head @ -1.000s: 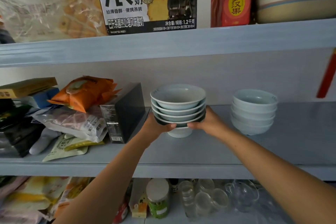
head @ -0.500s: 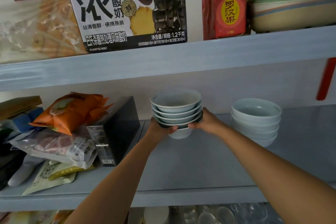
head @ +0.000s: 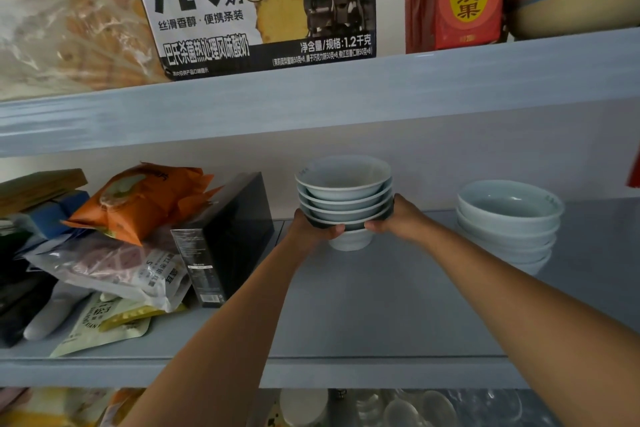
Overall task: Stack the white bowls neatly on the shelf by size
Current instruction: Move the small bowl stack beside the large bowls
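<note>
A stack of several wide white bowls sits at the middle of the grey shelf, its foot resting on or just above the shelf surface. My left hand grips the stack's left lower side and my right hand grips its right lower side. To the right stands a second stack of several smaller, deeper white bowls, untouched, about a hand's width from my right hand.
A black box stands just left of the held stack, with snack bags and packets piled further left. The shelf above carries a milk carton box, a red packet and a striped bowl. Glass cups sit on the shelf below.
The view has tilted up a little and come closer. Both hands have kept hold of the bowl stack at the same place on the shelf.
</note>
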{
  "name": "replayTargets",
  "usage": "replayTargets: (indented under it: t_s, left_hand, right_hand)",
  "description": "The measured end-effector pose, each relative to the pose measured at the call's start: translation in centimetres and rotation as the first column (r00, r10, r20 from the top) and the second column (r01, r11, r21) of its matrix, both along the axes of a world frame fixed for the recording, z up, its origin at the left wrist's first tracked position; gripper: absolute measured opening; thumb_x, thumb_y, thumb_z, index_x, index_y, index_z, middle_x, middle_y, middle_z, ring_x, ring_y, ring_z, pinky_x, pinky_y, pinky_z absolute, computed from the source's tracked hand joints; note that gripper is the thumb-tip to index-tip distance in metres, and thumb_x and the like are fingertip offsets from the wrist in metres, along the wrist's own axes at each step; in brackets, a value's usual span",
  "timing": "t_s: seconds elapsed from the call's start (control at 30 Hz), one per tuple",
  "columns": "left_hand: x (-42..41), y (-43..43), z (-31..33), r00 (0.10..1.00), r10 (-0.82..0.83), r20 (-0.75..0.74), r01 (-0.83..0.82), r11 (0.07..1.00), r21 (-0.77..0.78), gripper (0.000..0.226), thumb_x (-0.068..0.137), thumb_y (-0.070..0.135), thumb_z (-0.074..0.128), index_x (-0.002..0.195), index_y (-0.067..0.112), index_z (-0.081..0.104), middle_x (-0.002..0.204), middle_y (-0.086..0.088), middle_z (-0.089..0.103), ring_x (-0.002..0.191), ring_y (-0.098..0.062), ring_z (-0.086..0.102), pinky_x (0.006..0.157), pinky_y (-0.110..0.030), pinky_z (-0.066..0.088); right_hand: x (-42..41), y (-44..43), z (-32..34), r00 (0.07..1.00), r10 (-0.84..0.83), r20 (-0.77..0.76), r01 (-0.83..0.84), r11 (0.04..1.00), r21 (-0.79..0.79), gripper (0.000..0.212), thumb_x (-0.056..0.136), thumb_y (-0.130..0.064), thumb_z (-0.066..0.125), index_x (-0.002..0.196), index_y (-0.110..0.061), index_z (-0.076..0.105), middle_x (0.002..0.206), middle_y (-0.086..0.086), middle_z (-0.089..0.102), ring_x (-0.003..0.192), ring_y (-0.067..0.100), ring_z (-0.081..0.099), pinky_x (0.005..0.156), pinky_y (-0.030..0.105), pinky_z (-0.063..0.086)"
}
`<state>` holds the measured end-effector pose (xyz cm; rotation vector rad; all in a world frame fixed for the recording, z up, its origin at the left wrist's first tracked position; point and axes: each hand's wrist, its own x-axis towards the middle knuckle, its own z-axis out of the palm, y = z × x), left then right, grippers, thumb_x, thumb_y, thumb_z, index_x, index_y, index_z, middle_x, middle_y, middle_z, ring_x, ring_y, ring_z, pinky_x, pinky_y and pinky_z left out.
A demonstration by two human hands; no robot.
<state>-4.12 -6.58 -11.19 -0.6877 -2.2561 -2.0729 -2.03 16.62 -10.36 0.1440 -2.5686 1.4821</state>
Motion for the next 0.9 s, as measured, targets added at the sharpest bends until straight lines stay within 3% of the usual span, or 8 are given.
replayTargets:
  t_s: [0.3, 0.5, 0.6, 0.67, 0.73, 0.8, 0.83, 0.9]
  left_hand:
    - [-1.1, 0.4, -0.9, 0.999, 0.046, 0.015, -0.045, 0.999, -0.022, 0.102, 0.044, 0.039, 0.095, 0.131, 0.004, 0.056, 0.13, -0.015, 0.063, 0.123, -0.029, 0.059, 0.097, -0.052, 0.051]
    - [0.5, 1.7, -1.9, 0.921, 0.326, 0.215, -0.31, 0.945, -0.105, 0.125, 0.031, 0.059, 0.088, 0.135, 0.009, 0.042, 0.132, -0.012, 0.058, 0.12, -0.035, 0.058, 0.094, -0.055, 0.052]
    - [5.3, 4.5, -1.2, 0.932, 0.259, 0.254, -0.215, 0.958, -0.189, 0.084, 0.051, 0.043, 0.082, 0.124, 0.009, 0.057, 0.111, -0.002, 0.064, 0.1, -0.018, 0.059, 0.081, -0.045, 0.054]
    - [7.4, 7.0, -1.6, 0.943, 0.157, 0.292, -0.111, 0.98, -0.168, 0.04, 0.07, 0.021, 0.079, 0.104, 0.011, 0.063, 0.086, -0.002, 0.06, 0.079, -0.017, 0.054, 0.063, -0.031, 0.045]
    - [8.7, 9.7, -1.1, 0.949, 0.145, 0.281, -0.092, 0.977, -0.191, 0.025, 0.076, 0.015, 0.077, 0.09, 0.007, 0.057, 0.077, -0.008, 0.057, 0.072, -0.02, 0.053, 0.062, -0.031, 0.04]
    - [9.2, 12.3, 0.1, 0.965, 0.04, 0.26, -0.003, 0.99, -0.139, 0.055, 0.075, 0.01, 0.077, 0.112, -0.019, 0.049, 0.112, -0.039, 0.056, 0.108, -0.046, 0.057, 0.082, -0.044, 0.047]
    - [9.5, 13.4, 1.1, 0.968, -0.016, 0.252, 0.043, 0.994, -0.102, 0.069, 0.076, 0.007, 0.075, 0.125, -0.023, 0.037, 0.132, -0.043, 0.039, 0.128, -0.049, 0.041, 0.093, -0.041, 0.044]
    - [9.6, 15.5, 2.8, 0.972, -0.084, 0.219, 0.103, 0.992, -0.075, 0.073, 0.077, 0.009, 0.075, 0.132, -0.015, 0.035, 0.141, -0.038, 0.035, 0.137, -0.04, 0.035, 0.09, -0.025, 0.039]
  right_hand:
    - [-0.6, 1.0, -0.8, 1.0, 0.007, 0.004, -0.007, 1.0, -0.013, 0.111, 0.033, -0.063, 0.088, 0.127, -0.015, 0.057, 0.122, 0.002, 0.068, 0.111, 0.015, 0.064, 0.096, 0.043, 0.052]
    - [0.4, 0.7, -0.5, 0.997, -0.058, 0.059, 0.056, 0.997, 0.047, 0.103, 0.04, -0.06, 0.083, 0.128, -0.015, 0.055, 0.123, 0.003, 0.066, 0.111, 0.017, 0.063, 0.094, 0.041, 0.053]
    - [3.8, -0.4, 1.9, 0.995, -0.083, 0.061, 0.073, 0.987, 0.144, 0.101, 0.042, -0.061, 0.079, 0.128, -0.014, 0.054, 0.125, 0.005, 0.064, 0.114, 0.021, 0.062, 0.091, 0.039, 0.054]
    - [7.0, -1.4, 4.6, 0.991, -0.114, 0.069, 0.095, 0.967, 0.235, 0.078, 0.063, -0.043, 0.082, 0.127, -0.008, 0.055, 0.129, 0.008, 0.06, 0.117, 0.025, 0.059, 0.093, 0.037, 0.051]
    - [8.4, -0.3, 6.5, 0.989, -0.136, 0.057, 0.112, 0.943, 0.312, 0.06, 0.079, -0.027, 0.076, 0.129, -0.003, 0.054, 0.132, 0.012, 0.056, 0.121, 0.027, 0.054, 0.095, 0.034, 0.045]
    - [9.7, 1.5, 8.5, 0.993, -0.12, -0.011, 0.116, 0.928, 0.355, 0.066, 0.079, -0.03, 0.076, 0.132, 0.0, 0.05, 0.136, 0.018, 0.054, 0.123, 0.029, 0.053, 0.1, 0.036, 0.044]
    - [10.2, 2.3, 9.4, 0.993, -0.114, -0.033, 0.118, 0.929, 0.349, 0.073, 0.077, -0.032, 0.078, 0.136, -0.002, 0.047, 0.138, 0.018, 0.053, 0.124, 0.028, 0.053, 0.103, 0.038, 0.043]
    - [11.8, 4.5, 11.1, 0.993, -0.094, -0.074, 0.114, 0.93, 0.348, 0.078, 0.075, -0.033, 0.079, 0.14, -0.009, 0.045, 0.141, 0.013, 0.052, 0.127, 0.022, 0.052, 0.106, 0.037, 0.041]
